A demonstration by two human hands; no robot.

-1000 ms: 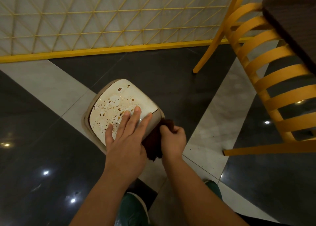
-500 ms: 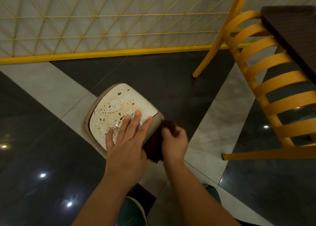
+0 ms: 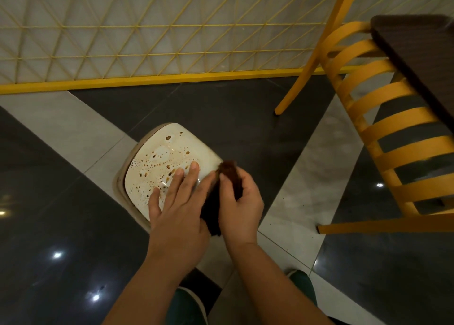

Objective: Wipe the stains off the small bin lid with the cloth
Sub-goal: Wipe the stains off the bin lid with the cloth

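A small bin with a white lid (image 3: 159, 162) stands on the floor below me. Brown stains and droplets speckle the lid. My left hand (image 3: 178, 206) lies flat on the lid's near right part, fingers spread, holding nothing. My right hand (image 3: 242, 206) is closed around a dark brown cloth (image 3: 229, 172) at the lid's right edge. The cloth's top end touches the lid's right corner and the rest hangs down between my two hands. The lid's near corner is hidden under my left hand.
A yellow slatted chair (image 3: 383, 133) stands to the right, with a dark table (image 3: 417, 54) edge above it. A yellow lattice partition (image 3: 147, 42) runs along the far side. The floor has glossy dark and pale tiles. My green shoes (image 3: 186, 307) show below.
My right hand has lifted the cloth from beside the bin up to the lid's right edge. My left hand stays flat on the lid.
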